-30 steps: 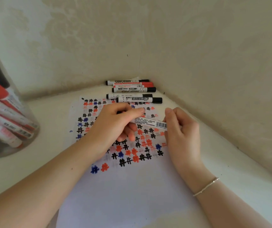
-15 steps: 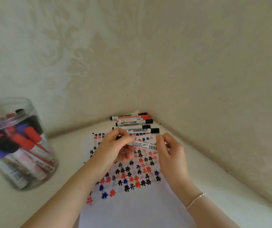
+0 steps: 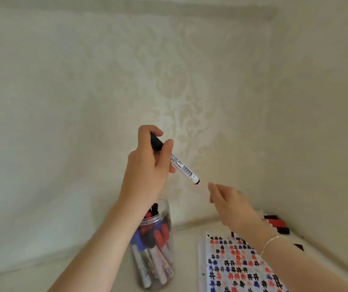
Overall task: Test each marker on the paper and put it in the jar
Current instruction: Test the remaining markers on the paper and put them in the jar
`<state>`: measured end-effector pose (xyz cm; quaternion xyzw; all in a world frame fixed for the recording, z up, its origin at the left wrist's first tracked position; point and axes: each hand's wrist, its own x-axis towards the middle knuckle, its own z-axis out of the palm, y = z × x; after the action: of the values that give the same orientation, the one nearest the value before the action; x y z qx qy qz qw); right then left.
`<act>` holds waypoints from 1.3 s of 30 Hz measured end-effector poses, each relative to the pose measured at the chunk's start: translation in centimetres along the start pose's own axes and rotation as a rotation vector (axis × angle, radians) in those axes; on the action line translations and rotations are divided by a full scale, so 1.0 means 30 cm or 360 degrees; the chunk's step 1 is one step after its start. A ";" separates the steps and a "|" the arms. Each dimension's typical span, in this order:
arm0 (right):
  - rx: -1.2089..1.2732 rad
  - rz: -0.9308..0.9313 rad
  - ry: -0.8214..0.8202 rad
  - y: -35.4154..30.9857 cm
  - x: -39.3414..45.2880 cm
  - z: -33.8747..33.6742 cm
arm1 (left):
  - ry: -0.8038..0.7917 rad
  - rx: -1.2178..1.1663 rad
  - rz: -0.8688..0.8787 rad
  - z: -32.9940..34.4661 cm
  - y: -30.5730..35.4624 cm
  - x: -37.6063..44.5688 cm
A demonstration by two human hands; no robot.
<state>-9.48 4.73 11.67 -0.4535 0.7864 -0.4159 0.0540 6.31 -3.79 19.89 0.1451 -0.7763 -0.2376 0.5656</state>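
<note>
Fingers (image 3: pixel 147 131) of the left hand (image 3: pixel 147 165) curl round the black-capped end of a whiteboard marker (image 3: pixel 181 165), the thumb pressing along the barrel from the near side. Marker held in the air, tilted: capped end up and to the left inside the fist, white barrel with barcode running down to the right, its dark butt end free. Left wrist bent slightly back, forearm rising steeply from the lower left of the view, so that the hand stands above the mouth of the jar (image 3: pixel 156 249) and partly covers its rim.

Fingers of the right hand (image 3: pixel 230 205) extended and loosely together, holding nothing; their tips point up and to the left toward the marker's butt end, near it but apart. Right forearm enters from the lower right and crosses above the paper (image 3: pixel 238 268); a thin bracelet (image 3: pixel 272 242) circles the wrist.

Jar clear, upright on the desk (image 3: pixel 185 260), open at the top, filled with markers standing on end with red, blue and black caps. Paper lies just to the right of the jar, covered in rows of black, red and blue hash marks. Beyond the right wrist, at the desk's far right corner, lie further markers (image 3: pixel 274 223) with red and black caps, partly hidden by the arm. Patterned cream wall (image 3: pixel 168 70) fills the background.
</note>
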 end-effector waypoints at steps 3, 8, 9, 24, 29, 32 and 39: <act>-0.1428 0.0127 -0.0237 0.150 0.001 0.063 | 0.0115 0.0359 0.0082 -0.100 -0.075 -0.011; -0.1722 0.0332 -0.0365 0.270 0.003 0.142 | 0.0045 0.0610 0.0119 -0.162 -0.184 -0.063; -0.1726 0.0316 -0.0406 0.282 0.009 0.155 | 0.0029 0.0627 0.0109 -0.163 -0.197 -0.069; -0.0045 -0.0728 0.0503 0.087 0.068 0.194 | -0.0777 0.0885 -0.0019 -0.085 -0.266 -0.057; 0.0864 -0.0377 0.0534 -0.073 0.055 0.143 | -0.1065 0.0774 -0.0312 -0.089 -0.264 -0.035; 0.1024 -0.0222 0.0467 -0.096 0.034 0.138 | -0.0937 0.0692 -0.0405 -0.089 -0.273 -0.041; 0.0945 0.0060 0.0283 -0.062 -0.008 0.152 | -0.1356 0.1042 -0.0501 -0.059 -0.274 -0.003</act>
<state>-6.01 1.70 9.96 -0.3650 0.6405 -0.6644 0.1228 7.65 -11.07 15.88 0.3184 -0.9385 -0.1033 0.0850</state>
